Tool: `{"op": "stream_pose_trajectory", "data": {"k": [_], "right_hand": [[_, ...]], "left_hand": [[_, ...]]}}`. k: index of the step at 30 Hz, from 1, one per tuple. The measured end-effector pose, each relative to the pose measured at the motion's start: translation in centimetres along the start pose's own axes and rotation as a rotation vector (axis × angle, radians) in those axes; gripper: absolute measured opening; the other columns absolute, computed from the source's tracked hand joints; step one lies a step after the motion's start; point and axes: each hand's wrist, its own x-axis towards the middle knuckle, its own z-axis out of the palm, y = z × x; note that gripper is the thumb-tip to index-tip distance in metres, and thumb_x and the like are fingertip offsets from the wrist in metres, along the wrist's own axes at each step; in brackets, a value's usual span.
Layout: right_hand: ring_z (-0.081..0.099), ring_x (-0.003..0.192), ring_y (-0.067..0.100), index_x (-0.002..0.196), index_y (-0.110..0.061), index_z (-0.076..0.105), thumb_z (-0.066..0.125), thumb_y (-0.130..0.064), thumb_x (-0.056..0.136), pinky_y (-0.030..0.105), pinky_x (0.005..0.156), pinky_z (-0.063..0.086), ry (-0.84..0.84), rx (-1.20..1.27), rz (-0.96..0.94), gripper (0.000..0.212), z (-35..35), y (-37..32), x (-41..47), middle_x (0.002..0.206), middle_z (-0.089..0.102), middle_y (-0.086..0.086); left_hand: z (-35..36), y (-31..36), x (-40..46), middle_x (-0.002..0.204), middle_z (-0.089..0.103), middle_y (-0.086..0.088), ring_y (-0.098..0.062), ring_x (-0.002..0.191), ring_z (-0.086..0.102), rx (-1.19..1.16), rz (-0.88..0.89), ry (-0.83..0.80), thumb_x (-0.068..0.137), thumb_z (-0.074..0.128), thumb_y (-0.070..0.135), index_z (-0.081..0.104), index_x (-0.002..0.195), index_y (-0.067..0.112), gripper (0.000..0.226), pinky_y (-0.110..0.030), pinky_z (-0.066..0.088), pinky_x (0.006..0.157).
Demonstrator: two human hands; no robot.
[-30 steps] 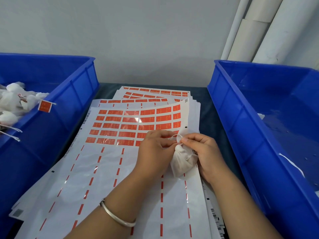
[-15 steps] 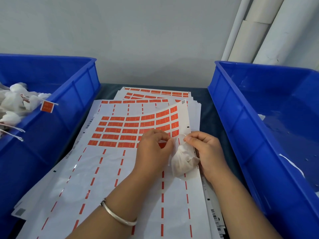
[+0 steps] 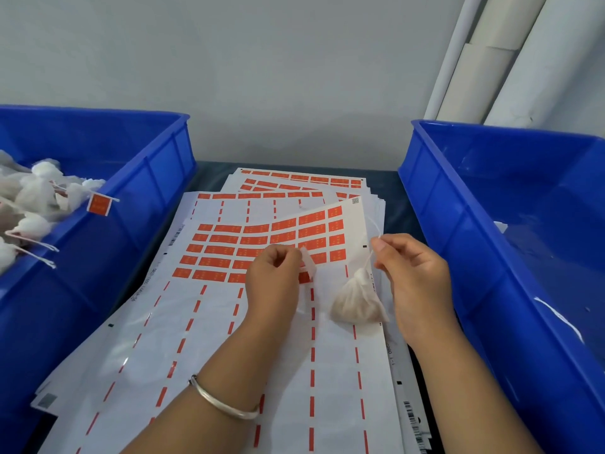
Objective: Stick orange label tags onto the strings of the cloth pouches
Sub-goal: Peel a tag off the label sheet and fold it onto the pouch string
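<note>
The right hand (image 3: 414,276) pinches the thin string (image 3: 369,260) so the soft, light cloth pouch (image 3: 358,303) dangles over the label sheet (image 3: 229,322), while the left hand (image 3: 273,276) pinches a flimsy peeled label (image 3: 309,265) (sticky, best held by its edge)

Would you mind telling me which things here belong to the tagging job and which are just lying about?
In use:
- cloth pouch, hanging by its string from the right hand
- peeled label in the left hand
- label sheet
- left bin holding tagged pouches

Lying about:
- white rolls against the wall
- right bin, almost empty
</note>
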Motion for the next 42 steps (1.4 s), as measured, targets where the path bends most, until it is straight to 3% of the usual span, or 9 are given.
{"op": "stream_pose_trajectory", "data": {"k": [5,8,12,17,21,24,28,32,42], "right_hand": [[0.057,0.055,0.005,0.068,-0.03,0.072,0.064,-0.016,0.083,0.019,0.061,0.053,-0.179,0.288,0.131,0.022,0.1,-1.0,-0.4,0.056,0.06,-0.007],[0.057,0.055,0.01,0.067,-0.023,0.071,0.058,-0.017,0.077,0.024,0.063,0.054,-0.399,0.578,0.207,0.018,0.6,-1.4,-0.9,0.058,0.059,-0.001],[0.062,0.058,0.013,0.07,-0.02,0.073,0.058,-0.016,0.077,0.026,0.063,0.055,-0.539,0.697,0.292,0.017,1.1,-1.3,-1.2,0.063,0.064,0.003],[0.062,0.06,0.013,0.07,-0.022,0.074,0.064,-0.014,0.08,0.023,0.059,0.053,-0.386,0.345,0.23,0.017,1.4,-0.3,-1.1,0.065,0.067,0.004],[0.055,0.048,0.011,0.066,-0.022,0.073,0.057,-0.004,0.088,0.021,0.046,0.047,-0.304,0.307,0.207,0.033,0.9,-0.5,-0.8,0.061,0.065,0.004],[0.048,0.042,0.009,0.073,-0.016,0.07,0.059,-0.004,0.088,0.022,0.041,0.045,-0.251,0.315,0.21,0.022,0.7,-0.6,-0.8,0.053,0.058,0.002],[0.041,0.039,0.006,0.084,-0.012,0.069,0.065,-0.011,0.083,0.017,0.041,0.04,-0.209,0.264,0.203,0.004,0.6,-0.4,-0.6,0.054,0.06,-0.005],[0.048,0.041,0.006,0.073,-0.022,0.076,0.07,-0.024,0.069,0.015,0.041,0.038,-0.191,0.258,0.18,0.008,0.7,-0.6,-0.8,0.071,0.071,-0.006],[0.067,0.098,0.017,0.071,-0.029,0.074,0.068,-0.036,0.06,0.036,0.084,0.054,-0.174,0.179,0.138,0.014,0.6,-0.1,-0.6,0.094,0.074,-0.008]], "left_hand": [[-0.4,1.1,-0.2,0.069,0.069,0.013,-0.008,0.07,0.068,-0.433,-0.205,-0.131,0.089,0.06,0.025,0.062,0.076,0.025,0.013,-0.014,0.047,0.05],[-0.6,1.0,-0.1,0.087,0.069,0.0,-0.015,0.083,0.067,-0.511,-0.192,-0.251,0.091,0.056,0.02,0.062,0.088,0.021,0.006,-0.023,0.052,0.065],[-0.6,0.9,-0.2,0.086,0.063,-0.013,-0.021,0.073,0.064,-0.548,-0.168,-0.449,0.094,0.049,0.023,0.058,0.109,0.002,0.027,-0.032,0.053,0.067],[-0.7,1.0,-0.4,0.074,0.063,-0.008,-0.02,0.065,0.063,-0.459,-0.111,-0.593,0.098,0.041,0.025,0.059,0.108,0.003,0.03,-0.03,0.056,0.066],[-0.8,1.0,-0.8,0.084,0.066,-0.012,-0.028,0.072,0.066,-0.337,-0.072,-0.715,0.099,0.037,0.027,0.058,0.112,0.007,0.032,-0.04,0.056,0.077],[-0.9,1.2,-1.2,0.081,0.066,-0.011,-0.027,0.062,0.065,-0.31,-0.081,-0.815,0.099,0.035,0.028,0.057,0.112,0.013,0.029,-0.035,0.056,0.065],[-0.7,1.0,-1.4,0.074,0.065,-0.006,-0.018,0.049,0.058,-0.283,-0.07,-0.791,0.098,0.039,0.031,0.059,0.104,0.017,0.025,-0.033,0.057,0.063],[-0.6,1.1,-1.5,0.064,0.063,-0.001,-0.014,0.046,0.054,-0.234,-0.043,-0.706,0.095,0.045,0.031,0.065,0.086,0.018,0.026,-0.027,0.054,0.055],[-0.8,1.5,-1.6,0.054,0.056,0.001,-0.011,0.04,0.047,-0.246,-0.071,-0.645,0.093,0.049,0.027,0.062,0.069,0.015,0.029,-0.029,0.053,0.057]]}}
